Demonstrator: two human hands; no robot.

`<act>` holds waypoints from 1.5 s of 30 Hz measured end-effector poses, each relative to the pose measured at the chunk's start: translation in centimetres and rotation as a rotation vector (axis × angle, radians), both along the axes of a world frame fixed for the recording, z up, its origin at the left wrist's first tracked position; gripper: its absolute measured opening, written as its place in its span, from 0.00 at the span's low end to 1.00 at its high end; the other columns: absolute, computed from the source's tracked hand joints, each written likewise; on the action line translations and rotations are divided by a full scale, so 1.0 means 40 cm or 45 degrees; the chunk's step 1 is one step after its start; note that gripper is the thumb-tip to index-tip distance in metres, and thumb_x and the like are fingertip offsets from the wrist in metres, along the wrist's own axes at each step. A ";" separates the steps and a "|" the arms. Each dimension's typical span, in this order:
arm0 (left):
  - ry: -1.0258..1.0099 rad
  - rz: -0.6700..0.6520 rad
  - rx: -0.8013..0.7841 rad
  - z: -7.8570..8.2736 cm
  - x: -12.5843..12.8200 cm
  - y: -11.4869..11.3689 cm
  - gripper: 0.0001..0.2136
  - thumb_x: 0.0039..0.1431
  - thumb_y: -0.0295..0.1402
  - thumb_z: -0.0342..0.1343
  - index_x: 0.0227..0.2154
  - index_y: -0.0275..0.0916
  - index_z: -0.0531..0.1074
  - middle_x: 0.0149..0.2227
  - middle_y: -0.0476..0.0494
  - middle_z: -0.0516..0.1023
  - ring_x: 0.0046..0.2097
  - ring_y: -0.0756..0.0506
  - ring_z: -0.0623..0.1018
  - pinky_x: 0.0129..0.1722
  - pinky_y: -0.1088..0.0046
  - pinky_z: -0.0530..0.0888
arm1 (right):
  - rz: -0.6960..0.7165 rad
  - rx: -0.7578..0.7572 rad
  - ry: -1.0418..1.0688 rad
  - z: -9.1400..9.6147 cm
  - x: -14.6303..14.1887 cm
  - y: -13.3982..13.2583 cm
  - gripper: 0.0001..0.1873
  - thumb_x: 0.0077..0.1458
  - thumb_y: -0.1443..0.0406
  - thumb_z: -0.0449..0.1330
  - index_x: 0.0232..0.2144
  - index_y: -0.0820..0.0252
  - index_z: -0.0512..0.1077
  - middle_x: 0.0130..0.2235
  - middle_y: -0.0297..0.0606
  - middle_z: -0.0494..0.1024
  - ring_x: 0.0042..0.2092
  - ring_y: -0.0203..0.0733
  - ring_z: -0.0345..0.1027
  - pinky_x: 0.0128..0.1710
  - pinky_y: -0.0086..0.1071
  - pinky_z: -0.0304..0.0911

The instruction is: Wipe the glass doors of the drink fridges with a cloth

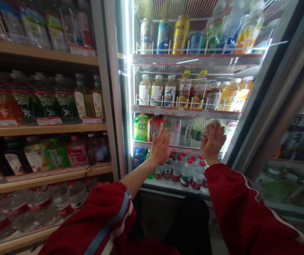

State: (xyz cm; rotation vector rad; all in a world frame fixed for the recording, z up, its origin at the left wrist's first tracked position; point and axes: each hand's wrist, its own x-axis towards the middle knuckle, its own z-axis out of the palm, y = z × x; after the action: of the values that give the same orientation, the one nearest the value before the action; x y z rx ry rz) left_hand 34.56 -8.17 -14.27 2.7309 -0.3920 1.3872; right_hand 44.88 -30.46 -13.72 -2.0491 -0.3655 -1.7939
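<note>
My left hand is held up with its fingers spread and stretched out, flat toward the glass door of a lit drinks fridge. Nothing shows in it. Behind its fingers stand a red drink bottle and a green one. To the right, my right hand is closed around a pale, crumpled cloth at the glass, before the third shelf. The cloth is mostly covered by my fingers. A bottle with a pale green label stands just left of this hand.
Wooden shelves full of bottles stand on the left. Inside the fridge, cans fill the top shelf and red-capped water bottles the bottom. A metal door frame slants down the right side, with more bottles beyond.
</note>
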 end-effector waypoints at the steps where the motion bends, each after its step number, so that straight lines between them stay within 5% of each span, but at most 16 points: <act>1: -0.006 -0.001 -0.004 -0.003 0.000 0.005 0.30 0.50 0.26 0.48 0.59 0.34 0.53 0.66 0.34 0.48 0.67 0.40 0.44 0.63 0.49 0.44 | 0.024 -0.085 0.002 -0.005 -0.004 0.016 0.27 0.55 0.63 0.50 0.58 0.59 0.61 0.64 0.46 0.52 0.66 0.53 0.40 0.60 0.52 0.41; 5: -0.020 0.004 -0.011 -0.011 -0.005 0.026 0.30 0.50 0.26 0.48 0.59 0.33 0.54 0.65 0.33 0.48 0.67 0.40 0.45 0.63 0.48 0.46 | 0.097 -0.324 -0.009 -0.019 -0.017 0.062 0.25 0.55 0.63 0.51 0.56 0.54 0.63 0.64 0.40 0.54 0.66 0.49 0.41 0.61 0.50 0.40; 11: -0.004 0.064 -0.051 -0.013 -0.016 0.058 0.28 0.52 0.27 0.48 0.58 0.33 0.55 0.65 0.34 0.48 0.67 0.40 0.46 0.63 0.50 0.46 | 0.068 -0.153 -0.039 -0.004 -0.019 0.096 0.26 0.56 0.63 0.51 0.57 0.58 0.62 0.64 0.45 0.53 0.66 0.52 0.41 0.61 0.52 0.41; 17: -0.015 0.077 -0.041 -0.010 -0.022 0.079 0.29 0.52 0.28 0.49 0.59 0.32 0.54 0.65 0.32 0.48 0.67 0.39 0.46 0.63 0.49 0.45 | 0.181 -0.454 0.028 -0.009 -0.049 0.178 0.24 0.56 0.65 0.51 0.56 0.53 0.63 0.64 0.40 0.56 0.66 0.49 0.41 0.62 0.51 0.39; 23: -0.006 0.126 -0.078 -0.003 -0.039 0.116 0.29 0.51 0.27 0.50 0.58 0.33 0.54 0.65 0.32 0.48 0.66 0.39 0.47 0.62 0.47 0.47 | 0.186 -0.249 0.022 0.006 -0.051 0.216 0.27 0.56 0.65 0.51 0.59 0.55 0.59 0.65 0.42 0.52 0.66 0.51 0.38 0.61 0.53 0.38; 30: -0.008 0.174 -0.079 -0.018 -0.047 0.147 0.30 0.50 0.28 0.51 0.58 0.32 0.55 0.64 0.31 0.50 0.66 0.37 0.48 0.62 0.46 0.49 | 0.260 -0.589 0.011 -0.027 -0.068 0.274 0.25 0.55 0.68 0.52 0.56 0.53 0.63 0.64 0.38 0.55 0.67 0.44 0.36 0.63 0.50 0.34; 37: -0.048 0.262 -0.089 -0.027 -0.055 0.188 0.30 0.50 0.28 0.52 0.59 0.33 0.55 0.65 0.32 0.50 0.66 0.37 0.49 0.62 0.47 0.49 | 0.186 -0.418 -0.087 0.013 -0.064 0.298 0.25 0.56 0.67 0.52 0.57 0.58 0.62 0.63 0.44 0.56 0.67 0.47 0.37 0.62 0.50 0.37; 42: -0.062 0.278 -0.107 -0.023 -0.068 0.216 0.31 0.51 0.28 0.52 0.59 0.34 0.54 0.65 0.32 0.50 0.66 0.37 0.48 0.62 0.47 0.49 | 0.291 -0.779 -0.091 -0.006 -0.083 0.365 0.24 0.57 0.69 0.51 0.57 0.54 0.62 0.62 0.39 0.60 0.67 0.44 0.37 0.63 0.50 0.33; 45: -0.046 0.307 -0.135 -0.020 -0.076 0.241 0.29 0.51 0.28 0.51 0.59 0.33 0.55 0.65 0.32 0.49 0.66 0.37 0.48 0.62 0.46 0.50 | 0.311 -0.727 -0.100 0.018 -0.081 0.395 0.25 0.57 0.68 0.51 0.57 0.55 0.61 0.63 0.39 0.59 0.67 0.44 0.35 0.63 0.51 0.32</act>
State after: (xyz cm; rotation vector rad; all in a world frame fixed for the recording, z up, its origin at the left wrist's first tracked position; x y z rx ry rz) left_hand 31.53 1.47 -15.09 2.7412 0.0108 1.4643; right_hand 41.62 -14.65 -12.99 -2.1594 -1.2140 -1.7556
